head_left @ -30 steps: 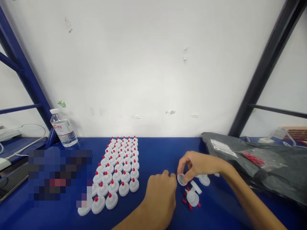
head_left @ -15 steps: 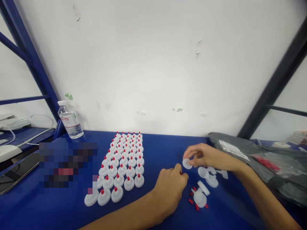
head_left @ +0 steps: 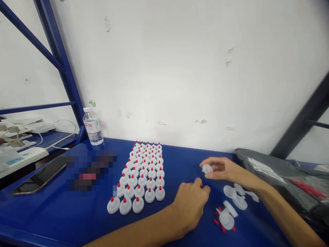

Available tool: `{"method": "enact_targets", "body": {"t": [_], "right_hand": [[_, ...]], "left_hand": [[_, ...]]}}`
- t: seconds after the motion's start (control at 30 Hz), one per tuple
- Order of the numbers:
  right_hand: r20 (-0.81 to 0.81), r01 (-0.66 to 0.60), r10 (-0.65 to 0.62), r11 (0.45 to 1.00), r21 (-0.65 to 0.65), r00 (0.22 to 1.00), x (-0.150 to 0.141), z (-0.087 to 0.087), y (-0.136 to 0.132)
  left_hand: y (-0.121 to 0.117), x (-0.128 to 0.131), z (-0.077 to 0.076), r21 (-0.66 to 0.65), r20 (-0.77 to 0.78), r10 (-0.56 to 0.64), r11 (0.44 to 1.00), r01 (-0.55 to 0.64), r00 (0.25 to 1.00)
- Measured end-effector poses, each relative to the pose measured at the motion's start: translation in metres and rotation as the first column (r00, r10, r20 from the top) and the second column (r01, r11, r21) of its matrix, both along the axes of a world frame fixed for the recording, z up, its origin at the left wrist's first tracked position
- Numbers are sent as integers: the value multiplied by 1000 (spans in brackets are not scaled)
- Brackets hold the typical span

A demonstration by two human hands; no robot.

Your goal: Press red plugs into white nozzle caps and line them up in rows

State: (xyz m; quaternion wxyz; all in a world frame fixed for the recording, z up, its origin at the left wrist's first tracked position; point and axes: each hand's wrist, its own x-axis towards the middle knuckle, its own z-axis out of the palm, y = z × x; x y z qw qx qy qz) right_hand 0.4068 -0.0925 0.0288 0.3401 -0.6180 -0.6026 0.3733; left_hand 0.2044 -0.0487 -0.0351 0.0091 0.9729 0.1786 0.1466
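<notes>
Between the thumb and fingers of my right hand is a white nozzle cap, held on its side so its round underside partly shows. My left hand is closed, thumb against curled fingers, low over the table just left of it; whatever it may pinch is hidden. Below my right hand lie loose white caps and a cap with a bare spout. Small red tips are scattered around that one. To the left stand rows of white caps with red tips, all upright.
A grey plastic bag with red pieces in clear wrap sits at the right edge. A water bottle stands at the back left, near a phone and a white power strip. Behind the blue table rises a white wall.
My right hand has lifted slightly and turned the cap from facing up onto its side. The whole view has shifted left, so things appear further right; my left hand stays closed.
</notes>
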Motion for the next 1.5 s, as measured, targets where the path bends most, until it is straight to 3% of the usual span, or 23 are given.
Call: {"method": "enact_targets", "body": {"t": [0.27,0.4,0.47,0.53,0.63,0.77,1.1,1.5], "right_hand": [[65,-5,7,1000,-25,998,11,-16,9],[-15,-32,32,999,-3,999,9,-13,8],[-26,-14,15,1000,25,1000,8,-11,8],[-35,10,-8,998,64,999,8,-10,7],[-52,9,-3,993,114,999,7,-9,6],[-69,-61,69,991,115,995,4,-6,5],[-78,-101,108,991,89,991,3,-3,2],[-156,-113,119,992,49,981,2,-6,4]], "left_hand": [[4,3,0,-84,-1,46,995,-46,999],[6,5,4,-302,241,74,953,2,968],[7,7,5,-505,377,166,862,52,911],[8,10,7,-698,434,294,707,112,852],[8,13,8,-840,442,434,507,193,785],[6,16,8,-878,450,504,400,262,737],[8,15,9,-870,484,534,376,318,693],[9,10,13,-824,556,566,475,310,609]]}}
